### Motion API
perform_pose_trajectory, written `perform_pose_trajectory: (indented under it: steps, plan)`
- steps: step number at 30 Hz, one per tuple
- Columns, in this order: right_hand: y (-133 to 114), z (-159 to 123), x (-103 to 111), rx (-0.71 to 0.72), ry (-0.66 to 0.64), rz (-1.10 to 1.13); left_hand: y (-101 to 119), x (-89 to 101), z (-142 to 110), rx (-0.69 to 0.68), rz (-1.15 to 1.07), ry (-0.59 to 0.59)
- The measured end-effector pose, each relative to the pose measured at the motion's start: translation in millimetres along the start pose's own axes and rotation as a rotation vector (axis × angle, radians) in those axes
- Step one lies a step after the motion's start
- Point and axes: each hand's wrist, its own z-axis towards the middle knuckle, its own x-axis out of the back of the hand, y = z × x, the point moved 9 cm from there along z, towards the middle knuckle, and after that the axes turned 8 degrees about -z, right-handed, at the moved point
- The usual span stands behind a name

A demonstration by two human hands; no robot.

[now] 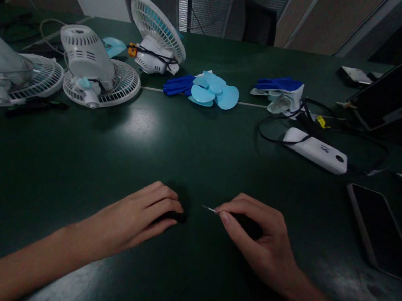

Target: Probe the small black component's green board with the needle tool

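My left hand [154, 210] is closed around a small black object [176, 217], possibly a handle. Most of it is hidden by my fingers, and its dark end pokes out toward the right. Across a short gap, my right hand [258, 232] pinches a thin metal rod [210, 209] between thumb and fingertips. The rod's slim tip points left, toward my left hand; whether it belongs to a longer tool I cannot tell. Both hands are low over the dark green table [137, 160].
Fan parts with white grilles [101, 87] line the left and back. Light blue fan blades [214, 91] lie beside blue gloves [177, 85]. Further right are more gloves [280, 89], a white power bank-like box [316, 150] with black cables, and a phone [383, 232].
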Motion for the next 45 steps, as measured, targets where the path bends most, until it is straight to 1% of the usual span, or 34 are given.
perform_pose_trajectory:
  steps: [2, 4, 6, 7, 8, 9, 11, 13, 16, 18, 20, 21, 22, 24, 25, 26, 27, 30, 34, 36, 37, 38, 39, 40, 43, 44, 45]
  plan:
    - [1, 0, -2, -0.001, -0.012, 0.009, -12, 11.9, -17, -0.009, 0.103, -0.032]
    - [1, 0, -3, -0.001, -0.023, 0.016, -35, 35.0, -37, 0.039, 0.197, 0.001]
    - [2, 0, -4, -0.004, -0.031, 0.018, -64, 68.3, -59, 0.139, 0.286, 0.122]
    - [2, 0, -5, -0.009, -0.034, 0.016, -78, 85.4, -71, 0.205, 0.324, 0.194]
    - [3, 0, -5, -0.014, -0.034, 0.015, -94, 99.9, -83, 0.301, 0.356, 0.244]
    - [3, 0, -5, -0.018, -0.036, 0.014, -105, 113.3, -95, 0.358, 0.376, 0.308]
    - [2, 0, -5, -0.026, -0.038, 0.011, -119, 131.5, -111, 0.431, 0.403, 0.401]
    - [2, 0, -5, -0.028, -0.039, 0.005, -124, 139.3, -119, 0.454, 0.408, 0.442]
    - [1, 1, -5, -0.029, -0.047, -0.001, -120, 141.1, -119, 0.463, 0.404, 0.463]
    - [2, 2, -6, -0.032, -0.054, -0.002, -104, 140.2, -115, 0.410, 0.437, 0.515]
    - [2, 2, -6, -0.033, -0.052, -0.003, -77, 129.5, -106, 0.284, 0.465, 0.530]
    - [2, 2, -6, -0.031, -0.051, -0.003, -64, 117.3, -99, 0.212, 0.452, 0.480]
    - [2, 2, -5, -0.030, -0.049, -0.001, -51, 101.5, -92, 0.130, 0.424, 0.402]
    - [2, 1, -5, -0.029, -0.045, 0.002, -32, 62.4, -78, 0.029, 0.332, 0.161]
    - [3, 1, -5, -0.032, -0.047, 0.003, -26, 48.5, -75, 0.007, 0.299, 0.091]
    - [4, 1, -6, -0.036, -0.050, 0.005, -22, 39.2, -73, -0.003, 0.266, 0.055]
    - [5, 1, -6, -0.041, -0.056, 0.008, -19, 34.5, -72, -0.007, 0.242, 0.050]
    - [6, 0, -8, -0.042, -0.062, 0.013, -20, 36.5, -72, -0.015, 0.218, 0.110]
    - [5, 0, -7, -0.036, -0.050, 0.006, -27, 43.5, -72, -0.035, 0.243, 0.121]
    - [5, -1, -7, -0.033, -0.049, 0.000, -34, 47.8, -74, -0.013, 0.222, 0.114]
    - [4, -1, -6, -0.033, -0.050, 0.000, -39, 52.7, -75, 0.014, 0.210, 0.135]
    - [4, 0, -6, -0.032, -0.049, 0.000, -44, 60.5, -78, 0.054, 0.208, 0.180]
    - [3, 0, -6, -0.031, -0.048, 0.003, -50, 71.1, -83, 0.108, 0.225, 0.252]
    - [3, 0, -6, -0.030, -0.047, 0.005, -58, 85.2, -89, 0.189, 0.262, 0.356]
    - [3, 1, -7, -0.028, -0.056, 0.005, -73, 132.2, -124, 0.480, 0.389, 0.761]
    - [3, 1, -7, -0.027, -0.059, 0.002, -76, 142.7, -135, 0.543, 0.389, 0.864]
    - [3, 1, -7, -0.027, -0.059, 0.000, -78, 150.4, -144, 0.579, 0.369, 0.940]
